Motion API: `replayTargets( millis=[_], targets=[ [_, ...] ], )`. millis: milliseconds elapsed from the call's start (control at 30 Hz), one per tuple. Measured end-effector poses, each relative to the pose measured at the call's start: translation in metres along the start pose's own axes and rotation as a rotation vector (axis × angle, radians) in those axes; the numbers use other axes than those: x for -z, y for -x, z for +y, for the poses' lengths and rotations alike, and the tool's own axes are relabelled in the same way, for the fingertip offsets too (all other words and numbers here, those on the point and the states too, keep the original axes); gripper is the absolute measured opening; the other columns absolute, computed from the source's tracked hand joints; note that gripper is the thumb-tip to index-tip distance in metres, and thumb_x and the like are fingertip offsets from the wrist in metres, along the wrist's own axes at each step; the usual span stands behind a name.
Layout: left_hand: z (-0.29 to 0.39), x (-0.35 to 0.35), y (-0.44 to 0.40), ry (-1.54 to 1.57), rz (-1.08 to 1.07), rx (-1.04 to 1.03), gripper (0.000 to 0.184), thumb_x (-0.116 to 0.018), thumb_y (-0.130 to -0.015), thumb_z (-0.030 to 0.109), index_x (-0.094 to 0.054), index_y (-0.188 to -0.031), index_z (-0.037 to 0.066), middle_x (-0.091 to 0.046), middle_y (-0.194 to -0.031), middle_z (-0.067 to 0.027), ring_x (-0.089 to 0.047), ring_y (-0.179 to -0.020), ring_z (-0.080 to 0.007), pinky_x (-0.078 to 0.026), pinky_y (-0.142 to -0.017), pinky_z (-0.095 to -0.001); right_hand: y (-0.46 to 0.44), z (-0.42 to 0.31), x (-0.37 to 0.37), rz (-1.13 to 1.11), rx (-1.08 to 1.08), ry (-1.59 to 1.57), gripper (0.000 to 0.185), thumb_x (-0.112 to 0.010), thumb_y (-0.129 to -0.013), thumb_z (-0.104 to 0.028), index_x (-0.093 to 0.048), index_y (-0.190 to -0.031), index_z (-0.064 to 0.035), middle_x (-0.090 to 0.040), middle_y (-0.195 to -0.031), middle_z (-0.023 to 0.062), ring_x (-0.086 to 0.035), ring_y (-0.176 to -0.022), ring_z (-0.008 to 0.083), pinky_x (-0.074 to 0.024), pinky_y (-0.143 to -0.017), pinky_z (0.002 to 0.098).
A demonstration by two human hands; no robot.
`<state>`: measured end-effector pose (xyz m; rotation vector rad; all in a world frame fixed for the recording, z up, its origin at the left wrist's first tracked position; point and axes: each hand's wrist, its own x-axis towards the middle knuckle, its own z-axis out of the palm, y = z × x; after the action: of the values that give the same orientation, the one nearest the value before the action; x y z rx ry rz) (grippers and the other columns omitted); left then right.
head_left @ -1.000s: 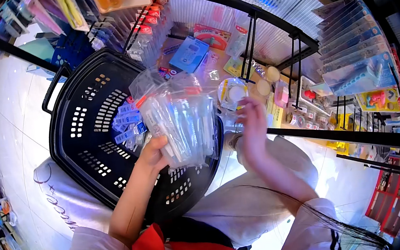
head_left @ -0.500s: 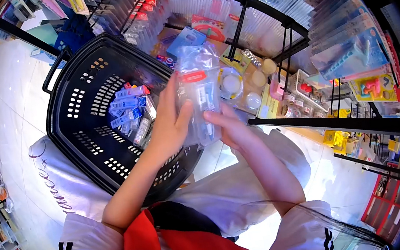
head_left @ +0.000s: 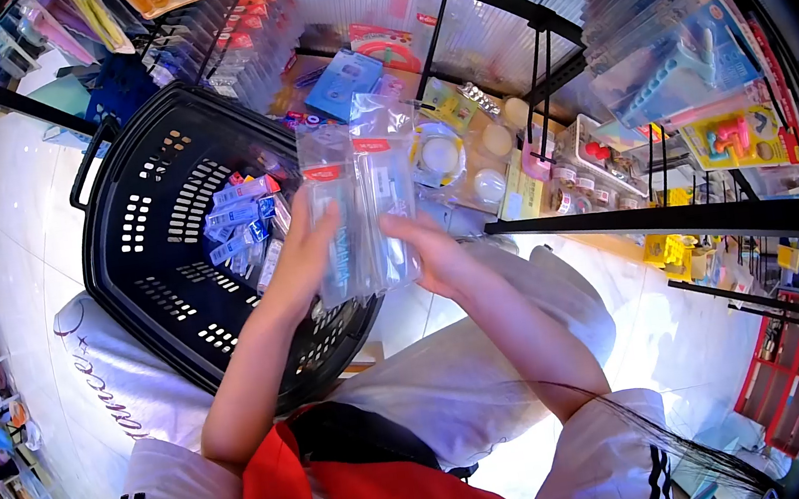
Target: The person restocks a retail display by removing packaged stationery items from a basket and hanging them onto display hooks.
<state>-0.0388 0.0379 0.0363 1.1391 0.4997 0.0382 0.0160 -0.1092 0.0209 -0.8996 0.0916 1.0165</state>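
Note:
Several clear plastic packets (head_left: pixel 384 191) with red labels are held upright in front of me, fanned into two groups. My left hand (head_left: pixel 300 258) grips the left group, its thumb lying over the front. The right group is pinched by my right hand (head_left: pixel 428 251), thumb in front and fingers behind it. Just left of the packets, the black basket (head_left: pixel 159 301) leans on its side toward me, with small blue and white boxes (head_left: pixel 242 220) inside.
Hanging blister packs (head_left: pixel 678 61) stand on hooks at the right. A black shelf rail (head_left: pixel 659 223) crosses below them. Behind the packets lie a blue box (head_left: pixel 345 85) and round containers (head_left: pixel 437 154). More red-topped packets (head_left: pixel 254 26) hang at the upper left.
My right hand, free a second ago, now holds packets too. The single bunch has been spread into two groups, and both hands have shifted slightly left since half a second ago.

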Motion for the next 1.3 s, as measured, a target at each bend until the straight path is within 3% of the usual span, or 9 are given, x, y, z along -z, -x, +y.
replayTargets(
  millis=[33, 167, 267, 467, 600, 633, 700, 1000, 1300],
  targets=[
    [0.000, 0.003, -0.001, 0.197, -0.031, 0.065, 0.044, -0.054, -0.081, 0.010, -0.036, -0.120, 0.003, -0.047, -0.114, -0.0115, -0.045, -0.106, -0.0197, -0.034, -0.091, -0.0320, -0.001, -0.001, 0.001, 0.016, 0.026, 0.028, 0.046, -0.053, -0.083, -0.020, -0.036, -0.122, -0.0034, -0.049, -0.112, 0.0093, -0.049, -0.104, 0.0205, -0.0404, -0.088, 0.0370],
    [0.010, 0.007, -0.003, -0.144, -0.107, -0.153, 0.039, -0.052, -0.083, 0.009, -0.038, -0.119, 0.003, -0.049, -0.113, -0.0100, -0.047, -0.104, -0.0170, -0.036, -0.090, -0.0306, -0.003, 0.001, 0.006, 0.058, 0.056, -0.111, 0.046, -0.050, -0.083, -0.018, -0.034, -0.123, -0.0030, -0.048, -0.115, 0.0109, -0.048, -0.106, 0.0236, -0.0390, -0.090, 0.0402],
    [0.009, 0.009, -0.007, -0.139, 0.037, -0.139, 0.035, -0.061, -0.075, 0.003, -0.047, -0.107, 0.002, -0.057, -0.099, -0.0068, -0.054, -0.090, -0.0138, -0.043, -0.080, -0.0283, 0.000, -0.001, 0.011, -0.032, -0.126, -0.289, 0.048, -0.051, -0.083, -0.018, -0.033, -0.125, -0.0033, -0.046, -0.118, 0.0113, -0.048, -0.107, 0.0243, -0.0379, -0.091, 0.0415],
    [0.001, 0.003, -0.003, -0.669, 0.193, -0.377, 0.031, -0.064, -0.073, 0.005, -0.050, -0.100, 0.001, -0.059, -0.089, -0.0059, -0.056, -0.078, -0.0109, -0.044, -0.071, -0.0243, -0.004, 0.012, 0.010, -0.061, 0.222, -0.032, 0.051, -0.056, -0.079, -0.018, -0.036, -0.123, -0.0051, -0.050, -0.112, 0.0074, -0.049, -0.103, 0.0187, -0.0401, -0.087, 0.0355],
    [0.005, 0.000, -0.006, -0.184, 0.084, -0.186, 0.030, -0.053, -0.084, 0.014, -0.044, -0.111, 0.004, -0.057, -0.092, -0.0068, -0.055, -0.075, -0.0097, -0.045, -0.066, -0.0239, 0.004, -0.004, 0.021, -0.063, -0.059, -0.138, 0.054, -0.061, -0.076, -0.017, -0.037, -0.122, -0.0052, -0.051, -0.111, 0.0073, -0.051, -0.100, 0.0182, -0.0405, -0.086, 0.0341],
    [0.016, -0.002, -0.004, -0.060, 0.097, -0.017, 0.029, -0.048, -0.087, 0.014, -0.041, -0.114, 0.006, -0.057, -0.091, -0.0069, -0.056, -0.075, -0.0105, -0.046, -0.065, -0.0247, 0.009, -0.011, 0.025, -0.078, -0.099, -0.119, 0.053, -0.061, -0.076, -0.017, -0.037, -0.122, -0.0051, -0.052, -0.110, 0.0073, -0.051, -0.099, 0.0182, -0.0409, -0.086, 0.0338],
    [0.031, -0.016, -0.006, 0.011, 0.077, -0.131, 0.028, -0.047, -0.087, 0.015, -0.040, -0.113, 0.007, -0.056, -0.087, -0.0057, -0.057, -0.076, -0.0123, -0.047, -0.067, -0.0264, 0.023, -0.023, 0.033, -0.119, -0.192, -0.080, 0.052, -0.061, -0.075, -0.016, -0.039, -0.121, -0.0048, -0.053, -0.109, 0.0073, -0.053, -0.098, 0.0183, -0.0415, -0.085, 0.0331],
    [-0.006, -0.043, -0.079, -0.013, 0.038, -0.162, 0.009, -0.051, -0.085, 0.014, -0.053, -0.084, 0.005, -0.054, -0.073, 0.0007, -0.048, -0.061, -0.0046, -0.038, -0.053, -0.0188, 0.061, -0.052, 0.087, 0.196, 0.005, -0.061, 0.053, -0.059, -0.076, -0.029, -0.041, -0.116, 0.0012, -0.056, -0.102, 0.0141, -0.058, -0.090, 0.0235, -0.0481, -0.078, 0.0347],
    [-0.024, -0.081, -0.108, -0.006, 0.104, -0.177, 0.006, -0.048, -0.084, 0.005, -0.053, -0.087, 0.003, -0.058, -0.072, -0.0015, -0.055, -0.061, -0.0077, -0.041, -0.053, -0.0191, 0.047, -0.066, 0.072, 0.191, -0.009, -0.088, 0.053, -0.057, -0.079, -0.030, -0.040, -0.117, 0.0026, -0.056, -0.102, 0.0158, -0.057, -0.094, 0.0268, -0.0473, -0.081, 0.0376]
  ],
)
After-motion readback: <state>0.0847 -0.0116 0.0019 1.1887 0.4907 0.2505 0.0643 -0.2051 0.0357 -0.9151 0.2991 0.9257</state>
